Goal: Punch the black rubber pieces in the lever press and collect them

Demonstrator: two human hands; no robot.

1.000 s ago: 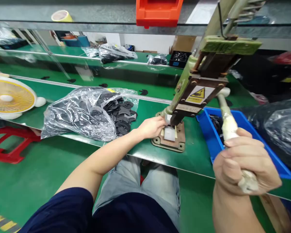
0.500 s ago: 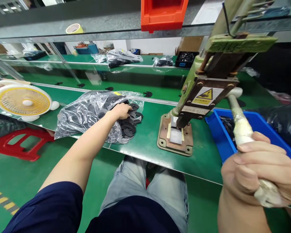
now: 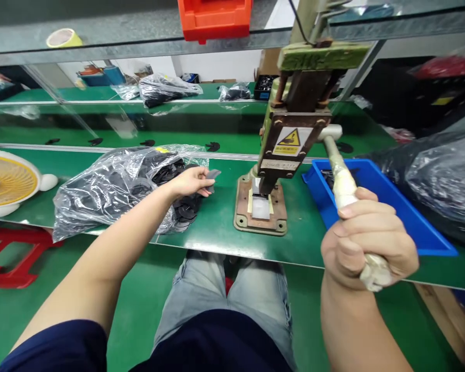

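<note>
Between the thumb and fingers of my left hand (image 3: 194,182) is a thin dark grey curved piece (image 3: 213,178), held just above the right end of a clear plastic bag (image 3: 104,188). Similar dark flat pieces (image 3: 186,211) spill from the bag's mouth onto the green bench. My right hand (image 3: 368,240) is wrapped round the tape-covered lever (image 3: 343,183) of a green hand press (image 3: 294,134). Below the press head, a pale block (image 3: 261,207) sits on the brown base plate (image 3: 242,209). The held piece is to the left of this base.
A blue bin (image 3: 406,222) stands right of the press, beside a large dark plastic bag (image 3: 442,170). At far left is a yellow and white fan (image 3: 11,178). An orange bin (image 3: 217,18) and a tape roll (image 3: 64,38) rest on the overhead shelf.
My left hand has come away from the pile with one dark piece and moved towards the press. My right hand stays on the lever. The whole view has turned to the right.
</note>
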